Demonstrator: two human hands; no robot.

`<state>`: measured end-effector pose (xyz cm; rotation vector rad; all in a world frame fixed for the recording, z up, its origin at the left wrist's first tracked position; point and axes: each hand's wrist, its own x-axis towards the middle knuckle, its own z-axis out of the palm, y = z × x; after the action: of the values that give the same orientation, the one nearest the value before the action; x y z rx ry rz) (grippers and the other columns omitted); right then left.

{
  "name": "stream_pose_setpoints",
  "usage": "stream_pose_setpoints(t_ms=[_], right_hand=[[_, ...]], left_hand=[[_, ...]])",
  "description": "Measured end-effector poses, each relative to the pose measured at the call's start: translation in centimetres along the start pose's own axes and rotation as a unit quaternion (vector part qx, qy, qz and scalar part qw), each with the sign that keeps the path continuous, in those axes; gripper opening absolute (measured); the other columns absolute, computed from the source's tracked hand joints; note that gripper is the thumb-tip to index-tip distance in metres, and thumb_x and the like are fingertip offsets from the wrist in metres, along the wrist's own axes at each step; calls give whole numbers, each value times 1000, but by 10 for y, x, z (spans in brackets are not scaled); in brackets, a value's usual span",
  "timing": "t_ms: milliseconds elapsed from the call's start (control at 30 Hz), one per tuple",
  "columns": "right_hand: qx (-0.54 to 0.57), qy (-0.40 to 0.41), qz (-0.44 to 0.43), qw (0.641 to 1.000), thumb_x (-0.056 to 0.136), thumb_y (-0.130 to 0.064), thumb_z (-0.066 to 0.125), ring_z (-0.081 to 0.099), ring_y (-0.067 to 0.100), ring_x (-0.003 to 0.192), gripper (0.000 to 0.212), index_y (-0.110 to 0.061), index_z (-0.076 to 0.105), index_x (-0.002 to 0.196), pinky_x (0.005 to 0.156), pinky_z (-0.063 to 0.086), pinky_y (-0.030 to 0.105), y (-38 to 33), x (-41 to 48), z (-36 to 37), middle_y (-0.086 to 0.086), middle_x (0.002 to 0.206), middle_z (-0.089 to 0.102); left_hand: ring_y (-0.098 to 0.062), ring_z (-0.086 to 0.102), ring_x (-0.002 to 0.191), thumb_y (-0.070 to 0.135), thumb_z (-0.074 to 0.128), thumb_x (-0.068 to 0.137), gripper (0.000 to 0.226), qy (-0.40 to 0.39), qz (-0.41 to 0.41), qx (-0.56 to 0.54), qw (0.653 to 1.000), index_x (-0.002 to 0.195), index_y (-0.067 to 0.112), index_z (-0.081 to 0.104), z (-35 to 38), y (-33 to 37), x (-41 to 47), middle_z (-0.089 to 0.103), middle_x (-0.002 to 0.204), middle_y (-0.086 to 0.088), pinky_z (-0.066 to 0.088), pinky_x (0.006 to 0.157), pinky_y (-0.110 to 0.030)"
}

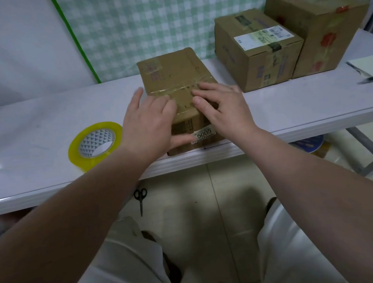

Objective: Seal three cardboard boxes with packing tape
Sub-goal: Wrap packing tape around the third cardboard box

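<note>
Start at your left: the roll [96, 144] lies flat on the counter [33, 125], just beside your left wrist and apart from the box. It is much nearer your left hand than your right.

Your left hand [151, 120] is spread flat over the near left part of the box [175, 70]. The fingers are straight on the top and the thumb lies across the near face by the label. It presses and grips nothing.

The box sits dead ahead of you at the counter's near edge, under both hands. Its long axis runs straight away from you toward the wall. A strip [180, 90] of clear tape crosses the top from side to side, square to that axis, right at your fingertips. So any smoothing stroke should run left and right, each hand going outward from the middle.

Your right hand [221, 107] rests on the near right part of the top. Its fingers are loosely bent with the tips on or just short of the strip, and it holds nothing.

Further right and back, the second box [262, 57] and the third box [324, 31] stand touching side by side. Both are well apart from the one under your hands and closer to your right hand, so I judge that hand should fetch the next one.

Scissors [140, 198] lie on the floor [213, 200] under the counter's edge.
</note>
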<state>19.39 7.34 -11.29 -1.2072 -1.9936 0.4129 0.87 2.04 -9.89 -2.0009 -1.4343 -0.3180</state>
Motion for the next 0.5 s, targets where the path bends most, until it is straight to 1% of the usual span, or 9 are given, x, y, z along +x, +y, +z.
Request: stream_pose_setpoints(t_ms=[67,133,167,267,300,500], right_hand=[[5,5,2,1000,95,-44,53,44,20,124,33,-31,66,121,87,16,3,1,0,1,-10,135,57],[10,8,6,1000,95,-43,53,44,20,123,32,-31,66,121,87,15,0,1,-1,3,-10,135,57],[11,9,8,1000,95,-42,53,44,20,123,31,-31,67,121,88,15,-2,1,-1,3,-10,134,57],[11,17,4,1000,95,-41,53,44,21,121,30,-31,67,120,89,13,-5,2,-2,3,-10,133,58],[10,20,0,1000,95,-41,53,45,21,121,30,-31,68,119,90,13,-6,2,-2,4,-10,132,59],[0,39,-20,999,92,-50,45,48,21,119,40,-30,68,118,90,13,-5,5,-2,9,-10,131,60]], left_hand=[[-32,62,87,75,36,81,75,3,-41,-19,999,92,8,68,-4,4,14,66,85,-10,28,108,-50],[-32,62,84,69,33,86,72,12,-60,-19,998,94,8,70,2,11,20,63,81,-10,31,106,-49],[-32,63,86,66,36,87,70,21,-61,-25,998,97,6,69,10,15,19,64,84,-12,34,104,-49],[-36,63,102,61,43,86,71,40,-67,-55,995,108,-3,64,27,23,10,67,105,-20,43,97,-49],[-37,63,105,61,45,85,72,46,-70,-56,995,109,-4,63,29,24,9,66,109,-21,45,96,-49],[-40,63,104,63,57,76,76,65,-29,-32,997,109,-5,63,37,22,4,65,113,-24,46,93,-52]])
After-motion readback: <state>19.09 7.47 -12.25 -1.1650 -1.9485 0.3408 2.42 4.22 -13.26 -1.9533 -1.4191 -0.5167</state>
